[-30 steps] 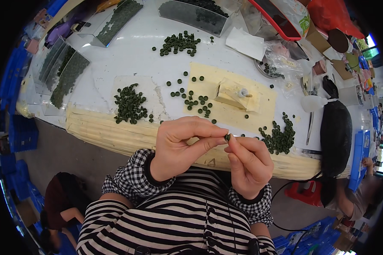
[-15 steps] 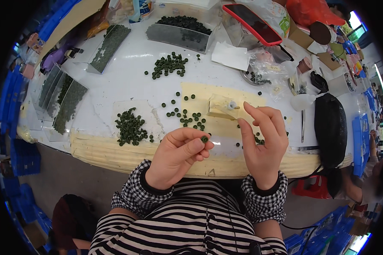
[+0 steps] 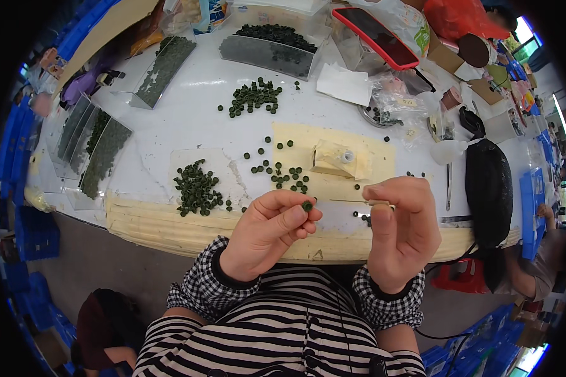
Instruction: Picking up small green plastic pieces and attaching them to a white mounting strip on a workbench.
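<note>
My left hand [image 3: 265,234] pinches a small dark green round piece [image 3: 307,206] between thumb and fingertips. To its right, my right hand [image 3: 404,229] is closed on a thin needle-like stick [image 3: 346,201], whose fine end points left toward the green piece with a gap between them. Behind my hands, a small white nozzle [image 3: 347,156] stands on a block wrapped in cream tape [image 3: 327,158]. Loose green pieces [image 3: 282,168] lie left of the block. A heap of darker green pieces [image 3: 196,188] sits farther left on a pale sheet.
Another pile of green pieces [image 3: 256,97] lies toward the back. Clear trays [image 3: 267,56] of pieces stand at the back and left. A red-cased phone [image 3: 376,38] rests at the back right. Tweezers [image 3: 448,186] and a black pouch [image 3: 488,191] are on the right.
My right hand has gone from spread fingers beside the nozzle to a closed grip on the thin stick, nearer me. The stick no longer shows at the nozzle. My left hand barely shifts.
</note>
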A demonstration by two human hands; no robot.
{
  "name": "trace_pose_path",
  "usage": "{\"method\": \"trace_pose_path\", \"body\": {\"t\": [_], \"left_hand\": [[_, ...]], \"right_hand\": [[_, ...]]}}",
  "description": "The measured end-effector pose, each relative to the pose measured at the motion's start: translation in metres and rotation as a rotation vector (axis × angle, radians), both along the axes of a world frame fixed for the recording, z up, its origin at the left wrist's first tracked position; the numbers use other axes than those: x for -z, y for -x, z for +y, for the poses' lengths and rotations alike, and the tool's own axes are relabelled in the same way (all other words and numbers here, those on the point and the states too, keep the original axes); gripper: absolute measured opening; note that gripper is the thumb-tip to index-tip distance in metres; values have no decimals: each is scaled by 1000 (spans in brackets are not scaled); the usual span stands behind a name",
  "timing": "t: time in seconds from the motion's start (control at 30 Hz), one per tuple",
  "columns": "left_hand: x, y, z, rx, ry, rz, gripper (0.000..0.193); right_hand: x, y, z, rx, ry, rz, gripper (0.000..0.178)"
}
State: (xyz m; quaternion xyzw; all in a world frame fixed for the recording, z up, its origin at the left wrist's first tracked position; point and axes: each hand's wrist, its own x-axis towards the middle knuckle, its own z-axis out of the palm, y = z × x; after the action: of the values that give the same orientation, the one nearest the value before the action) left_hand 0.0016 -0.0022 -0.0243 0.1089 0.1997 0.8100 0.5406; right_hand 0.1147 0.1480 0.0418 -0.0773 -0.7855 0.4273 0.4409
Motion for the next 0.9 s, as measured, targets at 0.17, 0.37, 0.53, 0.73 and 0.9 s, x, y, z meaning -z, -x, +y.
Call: {"method": "trace_pose_path", "body": {"t": [0.17, 0.37, 0.53, 0.73, 0.9], "left_hand": [[-4, 0, 3, 20, 27, 20, 21], [-2, 1, 2, 17, 27, 33, 21], [-9, -1, 3, -6, 72, 26, 16], [-8, -1, 3, 1, 52, 28, 18], [-9, -1, 3, -5, 66, 22, 17]], "right_hand": [[9, 9, -10, -193, 228, 62, 9], [15, 12, -11, -204, 245, 49, 8], [15, 12, -12, -179, 222, 43, 8], [14, 12, -12, -160, 185, 12, 8], [13, 12, -13, -160, 245, 41, 7]]}}
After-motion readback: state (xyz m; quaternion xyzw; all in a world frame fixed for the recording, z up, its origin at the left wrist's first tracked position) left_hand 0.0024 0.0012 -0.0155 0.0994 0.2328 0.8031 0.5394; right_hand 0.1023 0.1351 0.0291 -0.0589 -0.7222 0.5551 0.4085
